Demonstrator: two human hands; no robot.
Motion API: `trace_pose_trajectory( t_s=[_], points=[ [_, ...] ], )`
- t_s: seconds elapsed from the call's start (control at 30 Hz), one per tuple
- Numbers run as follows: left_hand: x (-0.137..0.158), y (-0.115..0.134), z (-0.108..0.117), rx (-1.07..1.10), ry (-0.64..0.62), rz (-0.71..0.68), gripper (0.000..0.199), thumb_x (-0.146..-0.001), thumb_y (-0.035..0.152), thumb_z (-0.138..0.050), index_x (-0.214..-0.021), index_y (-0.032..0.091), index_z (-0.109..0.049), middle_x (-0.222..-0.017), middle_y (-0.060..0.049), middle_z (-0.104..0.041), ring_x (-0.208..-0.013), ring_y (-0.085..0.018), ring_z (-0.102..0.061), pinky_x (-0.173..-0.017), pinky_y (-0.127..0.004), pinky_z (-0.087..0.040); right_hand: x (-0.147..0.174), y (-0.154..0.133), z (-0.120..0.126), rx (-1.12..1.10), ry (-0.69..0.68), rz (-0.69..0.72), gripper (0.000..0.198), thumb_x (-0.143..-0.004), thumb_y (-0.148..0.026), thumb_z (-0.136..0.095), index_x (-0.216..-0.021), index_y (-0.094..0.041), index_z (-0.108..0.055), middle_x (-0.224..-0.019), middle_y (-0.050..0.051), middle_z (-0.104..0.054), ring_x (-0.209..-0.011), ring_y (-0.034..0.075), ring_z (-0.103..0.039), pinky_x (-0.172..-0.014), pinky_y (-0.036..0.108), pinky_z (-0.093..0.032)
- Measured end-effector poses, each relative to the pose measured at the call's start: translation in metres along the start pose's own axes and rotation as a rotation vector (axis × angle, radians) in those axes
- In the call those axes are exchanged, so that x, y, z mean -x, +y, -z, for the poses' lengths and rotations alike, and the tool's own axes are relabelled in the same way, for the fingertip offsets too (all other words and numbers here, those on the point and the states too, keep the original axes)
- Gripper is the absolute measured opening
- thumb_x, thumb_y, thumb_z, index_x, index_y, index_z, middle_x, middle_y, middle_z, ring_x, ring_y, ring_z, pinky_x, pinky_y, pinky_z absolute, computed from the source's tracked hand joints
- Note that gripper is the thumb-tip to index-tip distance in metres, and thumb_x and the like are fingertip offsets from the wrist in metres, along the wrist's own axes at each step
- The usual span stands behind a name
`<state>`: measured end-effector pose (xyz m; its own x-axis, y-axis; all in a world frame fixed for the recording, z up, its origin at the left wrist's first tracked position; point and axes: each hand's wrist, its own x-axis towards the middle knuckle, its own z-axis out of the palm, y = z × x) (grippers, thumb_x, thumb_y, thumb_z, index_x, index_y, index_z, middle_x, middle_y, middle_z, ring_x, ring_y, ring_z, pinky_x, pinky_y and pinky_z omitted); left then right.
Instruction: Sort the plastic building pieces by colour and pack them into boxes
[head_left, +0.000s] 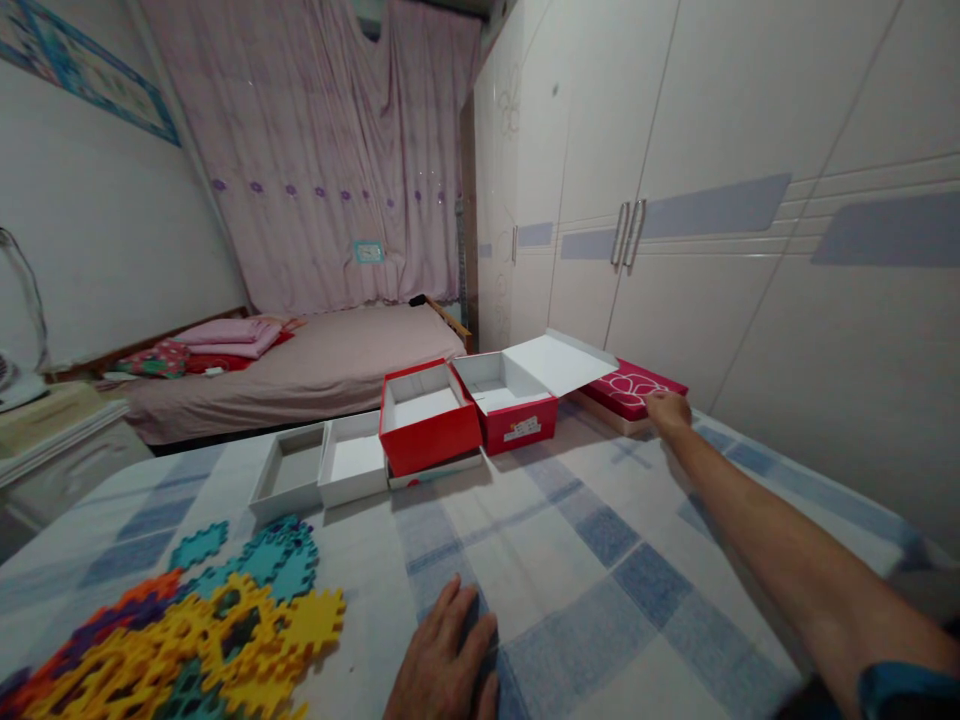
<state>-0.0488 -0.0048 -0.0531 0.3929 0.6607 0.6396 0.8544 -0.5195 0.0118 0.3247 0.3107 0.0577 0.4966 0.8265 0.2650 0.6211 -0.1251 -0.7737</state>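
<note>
My left hand [442, 660] lies on the checked tablecloth [540, 600] at the front, fingers stretched out and holding nothing. To its left is a pile of foam-like puzzle pieces with notched edges: yellow pieces [247, 640], teal pieces [281, 560], and orange and purple ones. My right hand [669, 412] reaches far to the back right, its fingers closed at the corner of a dark pink box lid [637, 386] with white looping lines. This lid sits over a paler box base [611, 412]. How the fingers grip the lid's edge is partly hidden.
A row of open boxes crosses the table's back: a grey box [289, 470], a white box [354, 458], a tilted red box [431, 435] and a pink box [517, 420] with its flap raised. Behind are a bed [352, 350] and a wardrobe [697, 300].
</note>
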Motion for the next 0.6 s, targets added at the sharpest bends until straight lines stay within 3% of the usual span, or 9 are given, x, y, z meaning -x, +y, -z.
trace_pose_trajectory(
  t_s=[0.13,0.23,0.47,0.6],
  points=[
    [0.001,0.004,-0.001,0.017,0.019,0.050,0.037,-0.075,0.016,-0.054,-0.112,0.022,-0.058,-0.124,-0.014,-0.061,-0.122,-0.031,-0.055,-0.092,-0.041,-0.055,0.027,0.007,-0.005,0.266,-0.094,0.293,0.014,-0.079,-0.019,-0.060,-0.090,-0.017,-0.068,-0.110,0.010,-0.063,-0.104,0.024,-0.057,-0.089,0.034,-0.042],
    [0.001,0.006,-0.002,0.030,0.023,0.064,0.036,-0.077,0.016,-0.054,-0.112,0.022,-0.059,-0.124,-0.013,-0.060,-0.122,-0.031,-0.054,-0.092,-0.042,-0.054,0.046,0.015,-0.014,0.448,-0.097,0.470,0.015,-0.083,-0.015,-0.054,-0.090,-0.015,-0.067,-0.113,0.014,-0.060,-0.109,0.026,-0.052,-0.092,0.038,-0.037],
    [0.001,0.006,0.000,0.021,0.012,0.063,0.038,-0.077,0.015,-0.053,-0.114,0.021,-0.058,-0.126,-0.014,-0.059,-0.122,-0.031,-0.054,-0.092,-0.042,-0.054,0.059,0.022,-0.023,0.780,0.091,0.485,0.029,-0.091,-0.017,-0.037,-0.105,-0.005,-0.060,-0.105,0.023,-0.057,-0.096,0.031,-0.055,-0.079,0.043,-0.037],
    [0.000,0.007,0.003,0.026,-0.001,0.078,0.038,-0.079,0.018,-0.053,-0.116,0.022,-0.058,-0.127,-0.014,-0.059,-0.122,-0.030,-0.054,-0.094,-0.042,-0.054,0.056,0.019,-0.021,0.869,0.089,0.466,0.029,-0.091,-0.014,-0.037,-0.105,-0.003,-0.060,-0.105,0.025,-0.058,-0.095,0.032,-0.056,-0.079,0.044,-0.037]
  ],
)
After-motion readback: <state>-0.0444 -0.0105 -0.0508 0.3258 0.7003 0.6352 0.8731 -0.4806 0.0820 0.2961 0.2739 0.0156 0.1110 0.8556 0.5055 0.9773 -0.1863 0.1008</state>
